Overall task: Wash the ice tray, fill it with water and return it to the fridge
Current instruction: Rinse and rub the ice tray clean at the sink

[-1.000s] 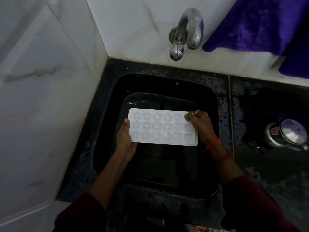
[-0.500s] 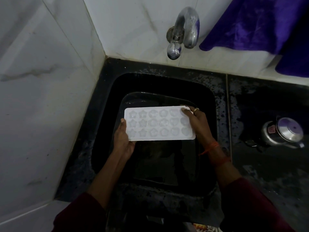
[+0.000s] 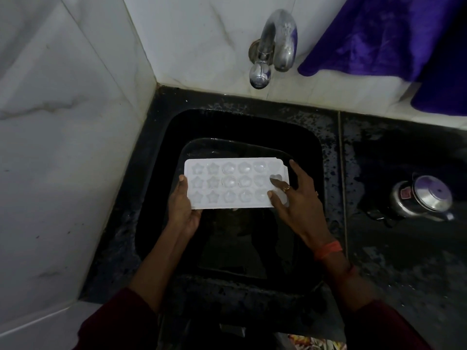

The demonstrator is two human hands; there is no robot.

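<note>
A white ice tray (image 3: pixel 232 184) with star, round and heart shaped cells is held level over the black sink (image 3: pixel 156 188). My left hand (image 3: pixel 182 205) grips the tray's left end, thumb on top and fingers underneath. My right hand (image 3: pixel 295 198) lies over the tray's right end with fingers spread and straight, fingertips touching the cells there. The chrome tap (image 3: pixel 274 50) sticks out of the wall above the sink; no water is visibly running from it.
A dark glass dish (image 3: pixel 252 248) sits in the sink under the tray. A steel kettle (image 3: pixel 422 198) stands on the black counter (image 3: pixel 404 261) at the right. A purple cloth (image 3: pixel 394 36) hangs at the upper right. White marble walls close the left and back.
My right hand has slid from the tray's far right corner down onto its right end, fingers now spread over the cells. The tray stays over the sink in my left hand.
</note>
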